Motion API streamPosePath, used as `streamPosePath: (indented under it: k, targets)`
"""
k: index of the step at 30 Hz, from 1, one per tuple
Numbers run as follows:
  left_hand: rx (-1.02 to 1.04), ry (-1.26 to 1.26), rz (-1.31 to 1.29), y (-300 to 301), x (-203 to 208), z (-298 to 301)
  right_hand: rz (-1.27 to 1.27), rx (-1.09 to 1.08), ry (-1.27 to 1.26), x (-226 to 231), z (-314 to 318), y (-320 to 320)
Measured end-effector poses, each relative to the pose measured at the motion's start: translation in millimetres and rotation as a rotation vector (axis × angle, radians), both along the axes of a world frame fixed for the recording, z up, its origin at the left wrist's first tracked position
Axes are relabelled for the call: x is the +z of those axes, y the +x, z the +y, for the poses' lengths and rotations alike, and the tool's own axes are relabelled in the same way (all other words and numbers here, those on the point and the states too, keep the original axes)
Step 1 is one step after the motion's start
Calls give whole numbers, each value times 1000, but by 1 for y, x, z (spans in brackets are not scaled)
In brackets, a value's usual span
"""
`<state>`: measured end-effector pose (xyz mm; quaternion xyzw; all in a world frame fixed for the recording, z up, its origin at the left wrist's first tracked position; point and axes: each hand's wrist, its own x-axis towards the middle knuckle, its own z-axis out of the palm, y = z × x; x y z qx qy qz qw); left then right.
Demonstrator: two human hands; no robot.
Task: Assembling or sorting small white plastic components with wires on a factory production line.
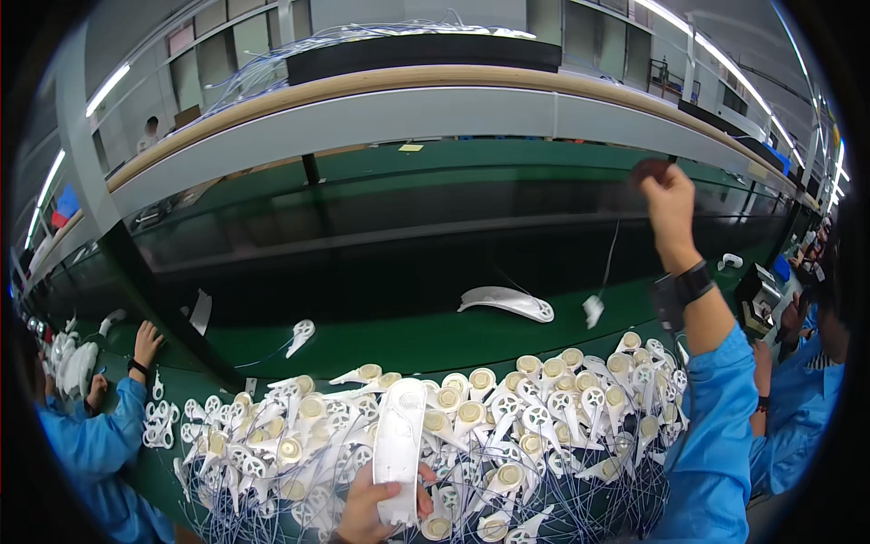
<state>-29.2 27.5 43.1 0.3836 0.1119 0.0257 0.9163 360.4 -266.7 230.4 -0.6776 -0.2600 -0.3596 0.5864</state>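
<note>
My left hand [364, 510] grips a long, curved white plastic shell [399, 444] by its lower end, thumb across its face. The shell stands upright over a wide pile of white plastic parts [544, 399] with round speaker-like discs and thin wires. My right hand [669, 204] is raised high at the right, above the dark conveyor belt. Its fingers are closed on a dark, roundish piece [652, 170], too blurred to name more closely. A dark band is around my right wrist, above the blue sleeve.
On the conveyor [408, 299] lie a curved white shell [507, 302], a wired white part [593, 311] and a disc-ended part [301, 336]. A shelf [362, 95] with bundled wires spans the back. Co-workers' arms show at left [118, 412] and right [761, 381]. A green post [172, 308] stands left.
</note>
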Motion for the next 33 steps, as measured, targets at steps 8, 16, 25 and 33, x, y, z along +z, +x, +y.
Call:
streamPosePath:
  k: [8, 16, 25, 33]
  targets:
    - [275, 63, -87, 6, 18, 12, 411, 582, 187, 5, 40, -95]
    - [622, 118, -105, 10, 22, 37, 460, 1468, -386, -23, 38, -179]
    - [624, 78, -196, -1, 29, 52, 462, 1186, -1195, -73, 142, -196]
    - [685, 198, -174, 0, 32, 50, -102, 573, -1320, -147, 204, -236]
